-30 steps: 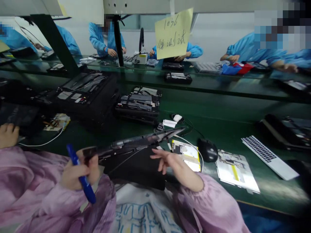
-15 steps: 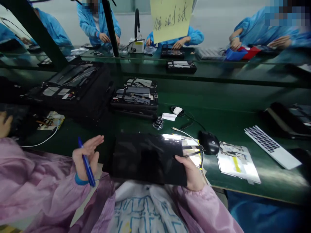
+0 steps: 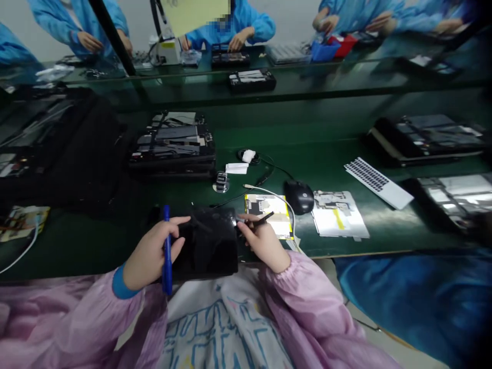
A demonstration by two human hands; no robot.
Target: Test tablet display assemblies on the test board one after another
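Black panel (image 3: 213,246): lying between both hands at the near edge of the surface (image 3: 319,156), close against the shirt, probably for keeping within easy reach of both sides; whether resting fully or partly lifted, cannot tell.

Right hand (image 3: 265,243): pinching at the panel's right edge, fingers narrow, thumb uppermost, seemingly for steadying.

Dark strip (image 3: 265,219): poking out past the right fingers; whether joined to the panel, cannot tell.

Left hand (image 3: 151,251): touching the panel's left side with forefinger and thumb, fingers partly spread, while carrying the blue pen (image 3: 166,256) crosswise, likely tucked there for leaving the fingertips free.

Yellow-edged pack (image 3: 277,215): lying flat just beyond the right hand, with a white cable (image 3: 269,191) curving over it.

Black mouse (image 3: 299,197): sitting between pack and silver plate (image 3: 342,225), apparently pushed aside for working room.

White keyboard (image 3: 378,182): lying aslant, farther right.

White paper strip (image 3: 237,168): lying beyond the panel, near a coiled black cable (image 3: 243,158).

Black cases (image 3: 172,148): standing stacked at the back left, presumably for saving space.

Blue sleeves (image 3: 261,23): showing across the far bench, co-workers' hands working there.
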